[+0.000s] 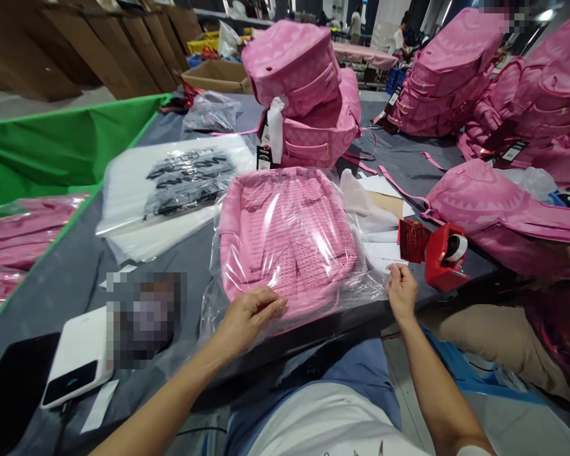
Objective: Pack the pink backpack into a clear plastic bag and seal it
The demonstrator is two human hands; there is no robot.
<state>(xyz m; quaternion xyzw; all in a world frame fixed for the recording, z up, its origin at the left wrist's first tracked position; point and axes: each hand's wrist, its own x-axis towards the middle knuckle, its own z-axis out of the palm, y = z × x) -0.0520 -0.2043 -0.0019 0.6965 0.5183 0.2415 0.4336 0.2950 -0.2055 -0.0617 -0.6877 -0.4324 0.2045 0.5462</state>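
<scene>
In front of me on the table lies a pink backpack [275, 221], flat inside a clear plastic bag [375, 288] with glossy creases. My left hand [249, 313] rests at the near edge of the backpack, fingers closed with a fold of the plastic bag in them. Out to the right, my right hand [402, 292] pinches the loose side of the same bag between thumb and fingers. Close by that hand stands a red tape dispenser [444, 259] with a white roll. White paper sheets [384, 247] lie beside the bag's right side.
Stacked pink backpacks [308, 95] rise behind the bag; more [446, 76] stand at the right. Packed black straps lie on white sheets [137, 171] at left. A white power bank [80, 354] sits near left. A person's leg [494, 342] shows at right. A green-lined bin [66, 152] borders the table.
</scene>
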